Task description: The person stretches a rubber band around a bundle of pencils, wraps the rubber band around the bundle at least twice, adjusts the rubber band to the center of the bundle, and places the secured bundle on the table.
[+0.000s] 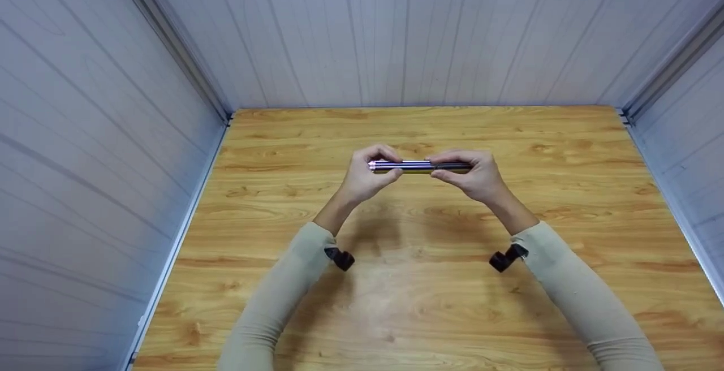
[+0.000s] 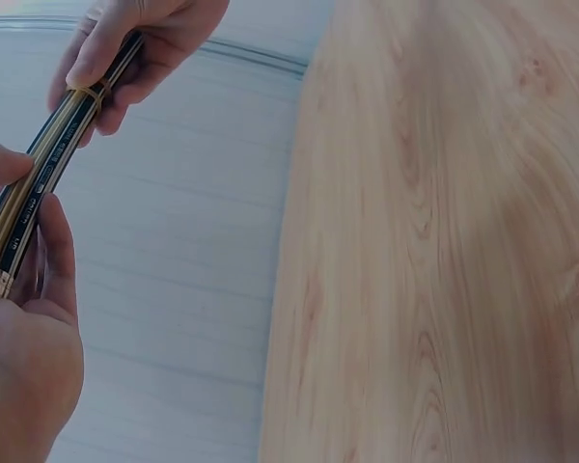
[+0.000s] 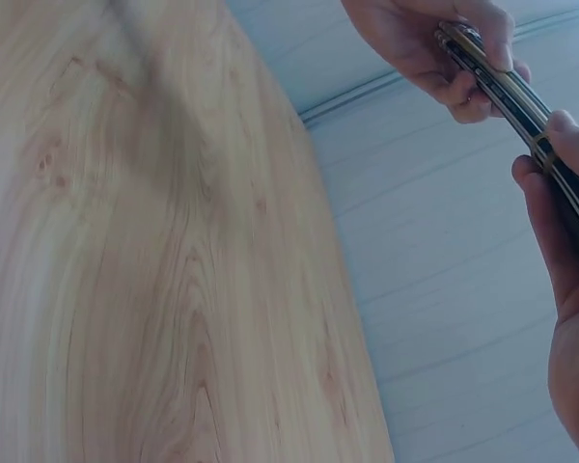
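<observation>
A bundle of dark pencils with gold stripes (image 1: 416,167) is held level above the table between both hands. My left hand (image 1: 365,177) grips its left end, thumb on the near side and fingers on the far side. The right end sits in my right hand (image 1: 479,177), pinched the same way. A thin yellowish rubber band (image 2: 97,93) wraps the bundle close to the right thumb, as the left wrist view shows. Pale lettering runs along one pencil there. In the right wrist view the bundle (image 3: 511,96) slants between the two hands, its far tips partly covered by the left fingers.
Below the hands lies a wood-grain tabletop (image 1: 407,303). Pale panelled walls stand at the back (image 1: 373,31), left (image 1: 85,190) and right (image 1: 684,116). A black wrist camera juts inward from each sleeve, the left one (image 1: 342,259) and the right one (image 1: 503,259).
</observation>
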Tool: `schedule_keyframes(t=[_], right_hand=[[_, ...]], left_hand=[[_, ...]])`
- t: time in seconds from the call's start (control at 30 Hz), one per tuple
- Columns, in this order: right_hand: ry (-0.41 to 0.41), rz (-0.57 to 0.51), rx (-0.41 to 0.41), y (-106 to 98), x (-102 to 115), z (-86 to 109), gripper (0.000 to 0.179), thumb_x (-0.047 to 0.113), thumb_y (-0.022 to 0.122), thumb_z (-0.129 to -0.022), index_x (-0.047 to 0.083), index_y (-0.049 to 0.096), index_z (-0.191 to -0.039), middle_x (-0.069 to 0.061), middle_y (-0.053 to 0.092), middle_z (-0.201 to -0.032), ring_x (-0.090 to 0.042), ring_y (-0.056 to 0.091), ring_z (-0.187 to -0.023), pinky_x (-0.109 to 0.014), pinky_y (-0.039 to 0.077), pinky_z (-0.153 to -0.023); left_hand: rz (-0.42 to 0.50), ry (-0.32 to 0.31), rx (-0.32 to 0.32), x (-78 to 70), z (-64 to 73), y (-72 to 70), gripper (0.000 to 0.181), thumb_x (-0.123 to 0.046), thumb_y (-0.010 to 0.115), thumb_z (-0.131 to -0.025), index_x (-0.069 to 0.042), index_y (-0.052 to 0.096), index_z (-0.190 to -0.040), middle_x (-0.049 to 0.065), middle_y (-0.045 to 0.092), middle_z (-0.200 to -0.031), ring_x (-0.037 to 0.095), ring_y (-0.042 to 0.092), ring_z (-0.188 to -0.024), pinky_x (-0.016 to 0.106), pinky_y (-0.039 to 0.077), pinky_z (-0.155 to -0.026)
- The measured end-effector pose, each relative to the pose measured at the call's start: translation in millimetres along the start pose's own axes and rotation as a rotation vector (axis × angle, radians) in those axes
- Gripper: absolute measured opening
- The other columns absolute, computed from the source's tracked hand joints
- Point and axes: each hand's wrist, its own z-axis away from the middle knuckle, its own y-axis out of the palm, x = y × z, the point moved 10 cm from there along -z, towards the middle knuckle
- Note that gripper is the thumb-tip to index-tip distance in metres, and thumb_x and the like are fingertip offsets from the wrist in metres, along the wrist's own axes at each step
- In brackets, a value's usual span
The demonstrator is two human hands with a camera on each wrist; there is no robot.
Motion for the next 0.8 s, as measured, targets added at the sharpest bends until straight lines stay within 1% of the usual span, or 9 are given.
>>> schedule_keyframes(t=[0.07,0.13,0.23,0.3,0.37,0.47,0.53,0.67,0.8], right_hand=[[0.006,0.017,0.001,-3.0,-0.2,0.0,0.030,-0.021,0.080,-0.090,-0.020,0.076,-0.120,0.007,0.086,-0.121,-0.008,0.084,-0.107,-0.020,0.066,-0.084],[0.012,0.045,-0.010,-7.5,-0.4,0.4,0.030,-0.018,0.082,-0.091,-0.019,0.076,-0.121,0.009,0.085,-0.121,-0.006,0.083,-0.105,-0.019,0.066,-0.082],[0.016,0.083,-0.034,-13.5,0.5,0.6,0.026,-0.015,0.083,-0.092,-0.019,0.076,-0.117,0.013,0.084,-0.117,-0.002,0.081,-0.100,-0.015,0.064,-0.077],[0.009,0.088,-0.042,-14.7,1.4,-0.1,0.023,-0.017,0.083,-0.091,-0.019,0.076,-0.114,0.014,0.084,-0.114,-0.002,0.080,-0.097,-0.015,0.063,-0.075],[-0.004,0.080,-0.025,-10.8,2.9,-1.4,0.023,-0.020,0.081,-0.090,-0.019,0.077,-0.113,0.012,0.084,-0.114,-0.004,0.081,-0.098,-0.016,0.063,-0.076],[-0.030,0.054,0.003,-4.3,4.9,-3.8,0.025,-0.024,0.080,-0.088,-0.018,0.079,-0.113,0.007,0.086,-0.115,-0.009,0.083,-0.100,-0.019,0.066,-0.079],[-0.037,0.041,0.022,-0.8,5.7,-4.6,0.027,-0.025,0.080,-0.088,-0.017,0.080,-0.113,0.004,0.087,-0.115,-0.010,0.084,-0.100,-0.021,0.067,-0.080],[-0.021,0.029,0.035,-1.5,4.6,-2.5,0.030,-0.026,0.080,-0.086,-0.018,0.078,-0.116,0.005,0.086,-0.118,-0.008,0.084,-0.104,-0.021,0.067,-0.083],[-0.012,0.070,0.026,-6.5,4.8,-1.1,0.031,-0.029,0.078,-0.086,-0.019,0.076,-0.115,0.010,0.084,-0.117,-0.004,0.081,-0.102,-0.019,0.065,-0.085]], left_hand=[[-0.006,0.006,-0.024,-0.8,-0.3,-4.0,0.015,0.010,0.080,-0.090,0.013,0.075,-0.104,0.034,0.074,-0.111,0.010,0.072,-0.098,0.023,0.060,-0.086],[-0.002,0.007,-0.055,-1.1,-0.4,-9.1,0.014,0.011,0.081,-0.089,0.009,0.076,-0.102,0.026,0.076,-0.109,0.014,0.074,-0.100,0.023,0.060,-0.086],[0.006,0.011,-0.087,-2.0,-0.6,-13.3,0.015,0.012,0.082,-0.087,0.005,0.078,-0.099,0.012,0.078,-0.106,0.018,0.075,-0.102,0.023,0.061,-0.087],[0.009,0.015,-0.089,-2.6,-1.5,-12.0,0.014,0.012,0.082,-0.087,0.005,0.077,-0.098,0.009,0.078,-0.105,0.018,0.075,-0.101,0.023,0.060,-0.086],[0.003,0.021,-0.065,-3.3,-1.6,-7.2,0.013,0.011,0.081,-0.088,0.007,0.075,-0.099,0.014,0.077,-0.105,0.015,0.073,-0.099,0.022,0.060,-0.085],[0.001,0.028,-0.024,-4.1,-1.8,1.0,0.015,0.009,0.080,-0.090,0.013,0.072,-0.102,0.029,0.073,-0.108,0.009,0.071,-0.096,0.022,0.059,-0.083],[0.002,0.029,0.008,-4.4,-1.5,5.7,0.017,0.009,0.079,-0.092,0.016,0.070,-0.105,0.036,0.070,-0.110,0.006,0.069,-0.095,0.023,0.059,-0.083],[-0.014,0.026,0.030,-4.9,0.6,5.8,0.014,0.009,0.079,-0.095,0.014,0.072,-0.105,0.038,0.071,-0.113,0.008,0.070,-0.099,0.025,0.060,-0.087],[-0.018,0.024,-0.008,-5.2,2.8,-2.9,0.011,0.011,0.079,-0.094,0.010,0.074,-0.104,0.035,0.073,-0.113,0.013,0.072,-0.103,0.025,0.060,-0.088]])
